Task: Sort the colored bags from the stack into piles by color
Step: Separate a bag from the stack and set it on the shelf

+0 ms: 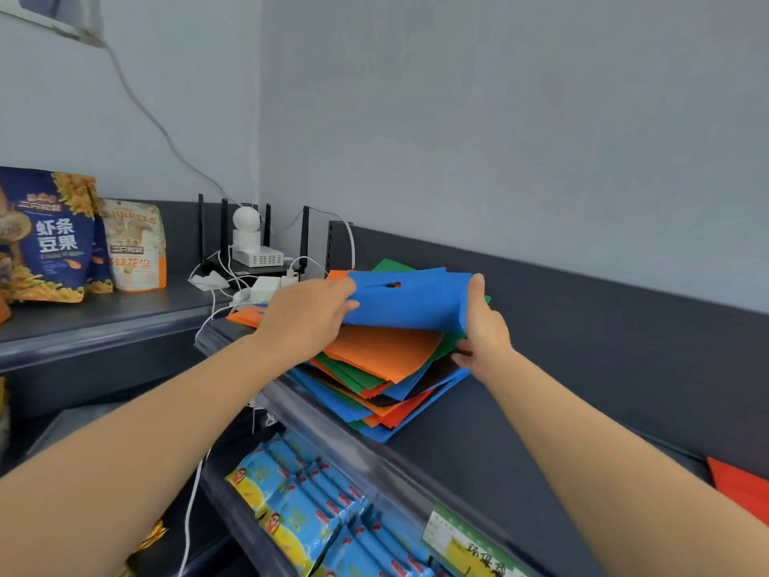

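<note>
One dark shelf [520,443] carries it all. The mixed stack [387,393] of blue, orange, green and dark bags lies fanned near its front edge, and a red bag [740,489] lies well apart to the right. The blue bag [412,304] hangs just over the stack, its near edge raised off the orange bag [383,354] beneath. My left grip [308,314] pinches its left edge and my right grip [482,326] pinches its right edge, thumb up along the side. I judge it best to lift it level and clear, so the orange bag does not drag, then lay it apart as blue.
</note>
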Tool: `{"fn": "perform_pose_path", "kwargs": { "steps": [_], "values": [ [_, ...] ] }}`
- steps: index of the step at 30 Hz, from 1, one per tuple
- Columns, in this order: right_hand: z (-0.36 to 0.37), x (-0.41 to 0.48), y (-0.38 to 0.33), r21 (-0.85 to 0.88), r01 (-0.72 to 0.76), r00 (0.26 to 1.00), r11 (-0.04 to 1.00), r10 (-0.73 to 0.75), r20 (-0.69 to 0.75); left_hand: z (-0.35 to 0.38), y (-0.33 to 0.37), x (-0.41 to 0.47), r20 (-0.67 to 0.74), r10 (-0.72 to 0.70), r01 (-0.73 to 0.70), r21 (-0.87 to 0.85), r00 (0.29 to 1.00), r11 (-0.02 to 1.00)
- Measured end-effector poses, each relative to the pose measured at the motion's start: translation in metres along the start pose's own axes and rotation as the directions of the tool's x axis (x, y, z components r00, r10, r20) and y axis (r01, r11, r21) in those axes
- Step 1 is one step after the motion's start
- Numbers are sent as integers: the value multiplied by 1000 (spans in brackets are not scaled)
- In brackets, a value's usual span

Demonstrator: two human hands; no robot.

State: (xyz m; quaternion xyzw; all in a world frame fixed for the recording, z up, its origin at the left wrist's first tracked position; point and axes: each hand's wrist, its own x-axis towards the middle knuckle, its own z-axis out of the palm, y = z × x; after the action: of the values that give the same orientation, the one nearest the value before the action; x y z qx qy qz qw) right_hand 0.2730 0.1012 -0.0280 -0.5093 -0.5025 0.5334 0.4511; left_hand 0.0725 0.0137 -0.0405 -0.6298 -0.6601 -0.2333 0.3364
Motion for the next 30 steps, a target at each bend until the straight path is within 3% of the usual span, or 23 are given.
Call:
{"fn": "perform_pose_path", "kwargs": {
  "steps": [3,7,9,11,13,17,19,21,23,25,30],
  "values": [
    [-8,-2,1,233,-250,958,940,206,198,10,3,-10,-128,323,-323,26,938,946],
    [-12,6,7,207,-309,944,928,273,186,10,5,-19,-53,398,-400,-31,916,916],
    [-15,4,10,138,-285,944,949,253,212,6,7,-20,54,251,-244,-116,966,963],
    [-16,1,11,30,-178,955,983,166,246,2,7,-16,180,-15,59,-246,984,967],
    [-16,-2,9,-22,-31,956,999,36,292,5,-1,-6,280,-218,302,-305,935,903],
    [-21,-9,2,-106,251,928,962,-208,310,9,-17,6,497,-328,463,-175,804,869],
    [-27,-12,-1,-44,325,904,945,-297,307,14,-23,8,572,-370,597,-278,732,753],
    [-35,-14,-4,71,322,895,944,-328,302,14,-23,11,573,-387,682,-500,722,533],
    [-43,-14,-7,124,292,895,948,-316,315,8,-18,16,512,-437,653,-704,739,279],
    [-48,-13,-8,112,258,910,960,-280,306,2,-13,22,461,-513,579,-810,724,90],
    [-54,-14,-6,-75,246,961,966,-233,151,-7,1,31,496,-508,514,-850,704,-117]
  ]
}}
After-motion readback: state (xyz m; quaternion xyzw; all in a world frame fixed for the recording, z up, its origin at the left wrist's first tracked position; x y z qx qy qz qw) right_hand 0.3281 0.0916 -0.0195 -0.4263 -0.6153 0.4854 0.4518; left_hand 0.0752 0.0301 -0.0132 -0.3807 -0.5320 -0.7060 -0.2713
